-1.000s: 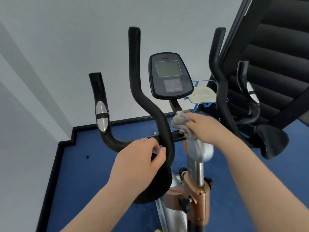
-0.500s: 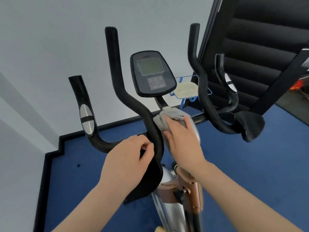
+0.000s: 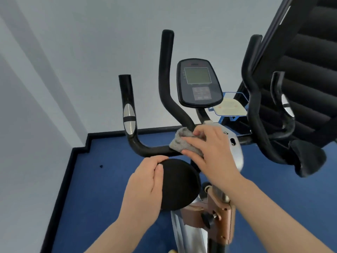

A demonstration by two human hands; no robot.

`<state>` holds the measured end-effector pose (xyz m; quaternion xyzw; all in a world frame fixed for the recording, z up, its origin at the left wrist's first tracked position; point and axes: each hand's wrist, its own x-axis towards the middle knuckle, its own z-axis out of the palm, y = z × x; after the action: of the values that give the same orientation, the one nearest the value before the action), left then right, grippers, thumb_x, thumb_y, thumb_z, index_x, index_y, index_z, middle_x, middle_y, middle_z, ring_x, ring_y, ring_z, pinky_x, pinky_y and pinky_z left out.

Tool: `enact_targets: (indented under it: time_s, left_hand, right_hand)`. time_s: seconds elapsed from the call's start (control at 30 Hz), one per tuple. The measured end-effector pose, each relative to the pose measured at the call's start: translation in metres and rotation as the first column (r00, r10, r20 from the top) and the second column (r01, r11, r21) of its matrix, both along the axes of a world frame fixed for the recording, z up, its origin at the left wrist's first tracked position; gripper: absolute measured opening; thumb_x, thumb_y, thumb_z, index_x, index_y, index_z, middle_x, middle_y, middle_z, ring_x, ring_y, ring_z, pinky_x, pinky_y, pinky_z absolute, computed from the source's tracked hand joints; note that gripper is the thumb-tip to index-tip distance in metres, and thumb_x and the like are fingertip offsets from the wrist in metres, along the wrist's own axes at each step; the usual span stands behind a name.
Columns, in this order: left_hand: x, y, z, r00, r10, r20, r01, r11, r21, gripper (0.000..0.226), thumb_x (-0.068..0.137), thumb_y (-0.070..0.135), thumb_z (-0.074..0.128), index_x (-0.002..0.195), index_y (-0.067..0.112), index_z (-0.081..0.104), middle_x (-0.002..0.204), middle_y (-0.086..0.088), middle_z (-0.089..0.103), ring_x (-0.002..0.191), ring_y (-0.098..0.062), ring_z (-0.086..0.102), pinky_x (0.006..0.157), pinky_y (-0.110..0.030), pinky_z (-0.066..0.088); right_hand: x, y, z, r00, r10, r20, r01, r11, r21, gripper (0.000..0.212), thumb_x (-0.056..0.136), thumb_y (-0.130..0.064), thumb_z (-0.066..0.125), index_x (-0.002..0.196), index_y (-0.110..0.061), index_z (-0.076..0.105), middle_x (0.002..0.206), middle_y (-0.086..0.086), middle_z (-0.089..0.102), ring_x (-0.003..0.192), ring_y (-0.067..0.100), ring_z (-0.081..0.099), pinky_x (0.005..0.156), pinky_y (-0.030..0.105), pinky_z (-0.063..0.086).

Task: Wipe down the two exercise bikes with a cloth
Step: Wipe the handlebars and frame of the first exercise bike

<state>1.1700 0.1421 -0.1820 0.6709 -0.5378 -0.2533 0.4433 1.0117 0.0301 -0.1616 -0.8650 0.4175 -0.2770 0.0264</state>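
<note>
Head view looks down on two bare forearms reaching forward over an exercise bike (image 3: 209,232), whose copper-coloured clamp and black adjustment knob (image 3: 208,218) sit nearest the camera on the silver frame post. Just above that, the left hand (image 3: 145,185) rests on the left edge of a round black elbow pad (image 3: 179,183), fingers curled round its rim and thumb lying along the top. Beyond the pad, the right hand (image 3: 211,152) presses a crumpled grey cloth (image 3: 184,143) onto the black handlebar (image 3: 155,148) where the crossbar meets the base of the inner upright grip; the fingers are bent over the cloth, holding it against the bar, and the thumb pins its near edge. A silver sensor plate (image 3: 129,118) shows on the outer left grip. Farther on, the oval console (image 3: 198,83) with its grey screen stands on a stalk above the bar. To the right, a second elbow pad (image 3: 308,157) hangs under the right-side grips. Behind these, a small blue-framed stand (image 3: 229,106) with a pale top stands on the blue floor (image 3: 102,189), beside a large dark padded machine (image 3: 310,61), against the grey wall (image 3: 82,52).
</note>
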Motion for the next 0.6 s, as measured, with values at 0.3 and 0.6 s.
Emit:
enact_targets:
  time_s: [0.3,0.6]
  left_hand:
    - [0.025,-0.016,0.012,0.971,0.127,-0.202,-0.144,0.987,-0.071,0.026,0.097,0.021,0.053,0.092,0.043,0.066,0.093,0.017,0.067,0.086,-0.009,0.063,0.077,-0.021,0.045]
    - [0.035,-0.01,0.001,0.952,0.251,-0.177,-0.263,0.963,-0.049,0.027,0.095,0.015,0.057,0.087,0.039,0.067,0.089,0.017,0.067,0.081,-0.01,0.063,0.066,-0.007,0.043]
  right_hand:
    - [0.03,-0.021,0.033,0.967,0.149,-0.206,-0.098,0.966,0.239,0.029,0.09,-0.047,0.056,0.113,-0.033,0.066,0.095,-0.01,0.059,0.092,0.012,0.057,0.075,0.033,0.046]
    - [0.058,-0.016,0.035,0.966,0.252,-0.057,-0.198,0.863,0.464,0.027,0.087,-0.04,0.064,0.111,-0.028,0.067,0.106,-0.012,0.066,0.1,0.009,0.057,0.085,0.028,0.044]
